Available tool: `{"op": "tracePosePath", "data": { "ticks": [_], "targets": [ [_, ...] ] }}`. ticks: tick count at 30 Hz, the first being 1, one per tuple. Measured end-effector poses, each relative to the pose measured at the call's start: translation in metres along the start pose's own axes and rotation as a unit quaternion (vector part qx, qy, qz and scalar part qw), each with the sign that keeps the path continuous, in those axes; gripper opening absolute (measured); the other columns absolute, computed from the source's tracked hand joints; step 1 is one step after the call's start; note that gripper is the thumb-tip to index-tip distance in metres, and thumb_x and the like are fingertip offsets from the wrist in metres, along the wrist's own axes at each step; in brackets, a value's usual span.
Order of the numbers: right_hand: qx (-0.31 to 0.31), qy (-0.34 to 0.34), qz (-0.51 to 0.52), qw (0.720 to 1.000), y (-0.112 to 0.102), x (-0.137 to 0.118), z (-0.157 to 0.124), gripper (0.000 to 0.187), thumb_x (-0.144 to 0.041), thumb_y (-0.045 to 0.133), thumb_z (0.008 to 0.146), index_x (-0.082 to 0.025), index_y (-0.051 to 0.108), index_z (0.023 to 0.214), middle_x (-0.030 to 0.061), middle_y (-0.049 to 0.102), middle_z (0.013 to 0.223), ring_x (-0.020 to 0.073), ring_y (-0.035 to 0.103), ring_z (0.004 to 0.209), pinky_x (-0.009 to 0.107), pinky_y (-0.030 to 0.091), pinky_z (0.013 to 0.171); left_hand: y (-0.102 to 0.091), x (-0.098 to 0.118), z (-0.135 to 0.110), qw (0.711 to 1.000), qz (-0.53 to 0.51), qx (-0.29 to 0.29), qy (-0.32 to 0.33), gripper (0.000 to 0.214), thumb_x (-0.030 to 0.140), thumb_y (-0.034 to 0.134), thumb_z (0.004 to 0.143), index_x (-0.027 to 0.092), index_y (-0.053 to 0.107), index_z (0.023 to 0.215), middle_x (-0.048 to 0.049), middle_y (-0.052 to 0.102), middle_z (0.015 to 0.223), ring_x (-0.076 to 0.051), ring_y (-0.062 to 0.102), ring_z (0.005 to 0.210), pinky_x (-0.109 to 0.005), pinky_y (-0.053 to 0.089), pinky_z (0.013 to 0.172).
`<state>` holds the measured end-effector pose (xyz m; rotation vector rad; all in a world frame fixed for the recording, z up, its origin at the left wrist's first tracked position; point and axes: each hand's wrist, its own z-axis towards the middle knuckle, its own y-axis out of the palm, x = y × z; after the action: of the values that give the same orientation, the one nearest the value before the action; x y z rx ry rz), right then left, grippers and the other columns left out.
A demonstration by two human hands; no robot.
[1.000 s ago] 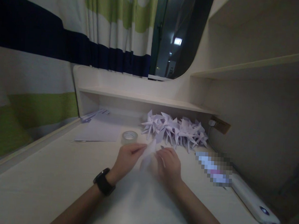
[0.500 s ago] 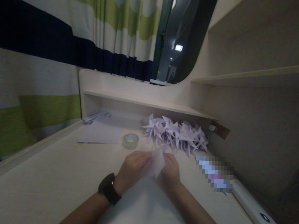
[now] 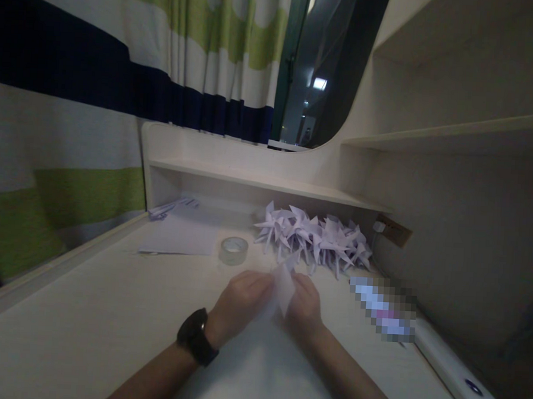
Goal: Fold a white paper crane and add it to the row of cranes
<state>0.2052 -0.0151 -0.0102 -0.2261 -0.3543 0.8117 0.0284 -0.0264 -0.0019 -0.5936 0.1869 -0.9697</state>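
Note:
A small piece of white folded paper [image 3: 284, 287] is held up between both hands above the pale desk [image 3: 85, 321]. My left hand [image 3: 238, 302], with a black watch on its wrist, pinches the paper's left side. My right hand [image 3: 304, 306] grips the right side, fingers curled behind the sheet. Just beyond the hands lies a heap of folded white paper shapes [image 3: 316, 238] under a low shelf.
A roll of clear tape [image 3: 233, 249] stands past my left hand, with flat white sheets [image 3: 179, 238] behind it. A long white device [image 3: 454, 370] lies along the right edge by the wall. Striped curtains hang at the left.
The paper went from lying slanted between my fingers to being held upright and closer between both hands. The view shifted slightly right and up.

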Motion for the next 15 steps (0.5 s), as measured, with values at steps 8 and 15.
{"op": "tracePosePath", "data": {
  "ticks": [8, 15],
  "targets": [
    [-0.011, -0.005, -0.01, 1.0, -0.0017, 0.0008, -0.0008, 0.011, -0.013, 0.051, 0.083, -0.017, 0.058, 0.09, 0.0109, 0.063, 0.077, 0.0246, 0.06, 0.082, 0.039, 0.052, 0.069, -0.0041, 0.0019, 0.0057, 0.998, -0.015, -0.022, -0.051, 0.016, 0.017, 0.051, 0.091, 0.016, 0.065, 0.099, -0.0081, 0.07, 0.088, -0.019, 0.067, 0.079, -0.034, 0.055, 0.076],
    [-0.047, -0.011, -0.024, 0.999, 0.0004, 0.0009, -0.0033, 0.014, -0.011, 0.046, 0.086, -0.018, 0.058, 0.082, 0.0102, 0.064, 0.075, 0.0221, 0.061, 0.08, 0.038, 0.052, 0.07, -0.006, -0.003, 0.0084, 0.997, 0.007, -0.082, -0.011, 0.019, 0.019, 0.047, 0.093, 0.015, 0.065, 0.101, -0.0082, 0.071, 0.086, -0.019, 0.067, 0.077, -0.032, 0.055, 0.073]
  ]
}}
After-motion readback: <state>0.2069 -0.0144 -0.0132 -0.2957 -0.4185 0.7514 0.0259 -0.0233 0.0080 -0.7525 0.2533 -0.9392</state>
